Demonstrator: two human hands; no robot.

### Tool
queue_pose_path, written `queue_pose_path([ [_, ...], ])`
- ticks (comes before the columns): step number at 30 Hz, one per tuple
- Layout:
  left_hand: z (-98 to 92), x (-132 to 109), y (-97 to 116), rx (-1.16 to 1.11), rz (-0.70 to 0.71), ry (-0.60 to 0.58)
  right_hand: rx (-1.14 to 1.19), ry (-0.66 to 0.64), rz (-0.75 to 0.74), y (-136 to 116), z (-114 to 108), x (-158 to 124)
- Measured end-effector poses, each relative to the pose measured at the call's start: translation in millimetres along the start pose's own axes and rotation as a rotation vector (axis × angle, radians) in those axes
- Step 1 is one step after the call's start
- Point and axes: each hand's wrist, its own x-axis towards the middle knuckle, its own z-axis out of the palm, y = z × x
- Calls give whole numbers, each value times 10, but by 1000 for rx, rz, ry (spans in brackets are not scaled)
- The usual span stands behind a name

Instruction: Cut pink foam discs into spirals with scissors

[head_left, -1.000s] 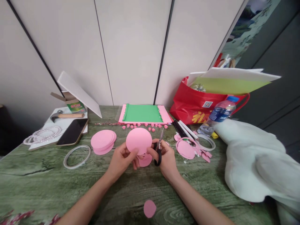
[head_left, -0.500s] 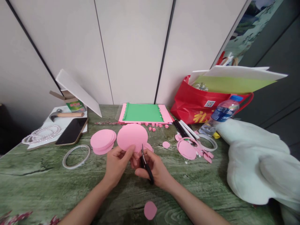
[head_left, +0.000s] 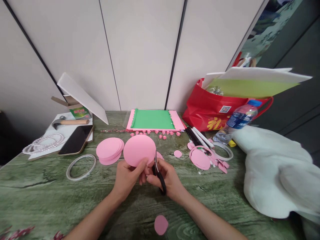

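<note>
Pink disc [head_left: 139,150]: one, nearer me than the green sheet [head_left: 152,119], face towards the head camera I watch remotely.
Left hand [head_left: 125,178]: pinching its lower edge.
Right hand [head_left: 172,183]: gripping scissors [head_left: 161,184], blades beside its right edge; contact I cannot tell.
Stack [head_left: 109,148]: pink discs, left of the sheet and nearer.
Risks, my judgement: a slack pinch could let the paper twist and spoil a cut; closing blades could nick the left fingertips, close by.

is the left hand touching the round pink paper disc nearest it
Touching. The head view shows the left hand gripping the round pink paper disc by its lower edge, thumb across its face.
</note>
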Motion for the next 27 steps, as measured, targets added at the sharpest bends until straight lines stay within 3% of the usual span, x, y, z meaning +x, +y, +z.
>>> queue_pose_path([
  [14, 16, -11, 8, -17, -32, -15, 139, 37, -67, 0, 102, -16],
  [27, -17, 17, -21, -34, -81, -73, 25, 141, -36, 15, 73, -45],
])
